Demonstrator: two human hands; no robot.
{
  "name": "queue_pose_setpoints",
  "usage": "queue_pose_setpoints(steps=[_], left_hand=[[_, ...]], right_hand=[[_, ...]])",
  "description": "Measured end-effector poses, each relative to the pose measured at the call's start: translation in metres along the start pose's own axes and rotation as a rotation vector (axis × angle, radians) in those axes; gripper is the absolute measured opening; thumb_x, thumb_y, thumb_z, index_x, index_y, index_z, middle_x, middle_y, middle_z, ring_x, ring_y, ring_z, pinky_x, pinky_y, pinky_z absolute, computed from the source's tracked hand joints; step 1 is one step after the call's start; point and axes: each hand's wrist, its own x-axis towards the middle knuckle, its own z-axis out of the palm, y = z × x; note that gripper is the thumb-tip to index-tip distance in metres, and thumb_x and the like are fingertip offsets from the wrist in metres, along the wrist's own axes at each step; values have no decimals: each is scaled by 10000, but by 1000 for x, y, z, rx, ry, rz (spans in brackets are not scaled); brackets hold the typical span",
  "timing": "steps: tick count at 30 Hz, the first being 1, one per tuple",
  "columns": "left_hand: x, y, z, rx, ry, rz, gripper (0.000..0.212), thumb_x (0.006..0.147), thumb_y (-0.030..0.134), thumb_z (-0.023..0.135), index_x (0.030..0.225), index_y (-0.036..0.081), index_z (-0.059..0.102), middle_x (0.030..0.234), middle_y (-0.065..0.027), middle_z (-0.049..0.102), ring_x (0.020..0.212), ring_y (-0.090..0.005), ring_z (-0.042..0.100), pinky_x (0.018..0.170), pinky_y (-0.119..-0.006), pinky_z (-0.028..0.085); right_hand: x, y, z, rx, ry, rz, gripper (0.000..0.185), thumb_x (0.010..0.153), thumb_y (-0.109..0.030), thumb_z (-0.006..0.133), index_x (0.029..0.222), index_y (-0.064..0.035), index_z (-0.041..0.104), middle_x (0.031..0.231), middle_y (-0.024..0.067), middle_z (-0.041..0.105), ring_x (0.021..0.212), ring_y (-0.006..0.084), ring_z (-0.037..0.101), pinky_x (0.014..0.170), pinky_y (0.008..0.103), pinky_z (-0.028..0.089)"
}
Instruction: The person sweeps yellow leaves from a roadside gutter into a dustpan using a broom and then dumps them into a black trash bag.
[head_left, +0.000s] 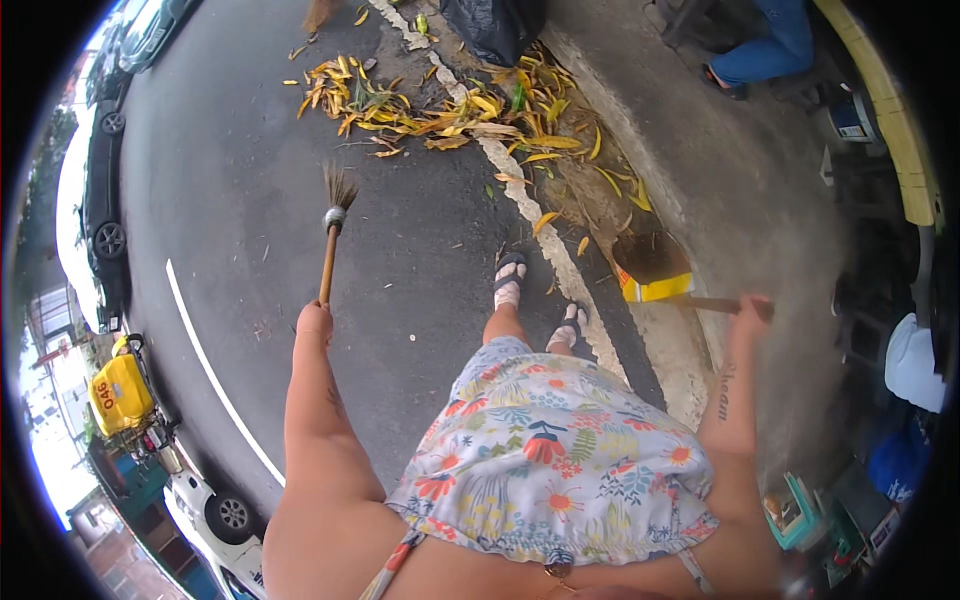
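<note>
My left hand (315, 321) grips the wooden handle of a stick broom (335, 217), whose bristles point away from me above the asphalt. On the right, my right hand (752, 313) is closed around the wooden handle of a dustpan (660, 266) with a dark pan and a yellow and white edge. The dustpan is over the gutter beside the kerb. Ahead lies a band of yellow and brown fallen leaves (450, 120), spread from the road to the kerb. A black plastic bag (495, 26) stands at the far side of the leaves.
A raised concrete kerb (637, 150) runs along the right. Beyond it are a seated person's leg in jeans (772, 56), a bucket (853, 116) and a teal container (796, 514). At left are a dark car (109, 217), a motorcycle with a yellow box (124, 394) and a white car (217, 517).
</note>
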Motion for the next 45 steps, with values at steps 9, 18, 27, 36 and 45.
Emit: queue_pose_setpoints(steps=[9,18,27,36,45], left_hand=[[173,61,100,140,-72,20,227,923,108,494,969,6,692,712,-157,669,608,-292,674,516,-435,518],[-3,148,207,225,-128,498,329,974,211,466,1223,6,531,1073,-263,661,1055,-405,631,893,-489,499],[-121,180,206,463,-305,738,432,1012,280,329,1355,50,455,1162,-252,639,1081,-420,621,910,-503,488],[-157,107,138,489,-254,813,430,999,310,404,1360,92,487,1025,-252,671,936,-422,654,815,-519,508],[-84,-2,22,170,63,415,382,975,224,514,1325,72,522,1125,-234,649,1090,-398,602,914,-451,477]], right_hand=[[-4,-16,46,-93,-150,-99,218,799,6,667,899,-164,573,926,-3,598,806,127,573,557,304,434],[9,6,74,-84,-115,-200,242,749,49,665,906,-116,581,867,0,603,734,118,587,601,277,468],[12,-21,68,67,-111,-221,266,709,88,644,881,-101,570,822,-7,580,764,97,579,681,267,474],[26,-34,72,12,-224,-258,246,716,99,641,848,-89,553,813,-2,572,756,121,584,703,283,486],[47,-9,95,193,-232,-127,251,752,78,650,880,-112,547,859,9,562,790,156,583,757,318,490]])
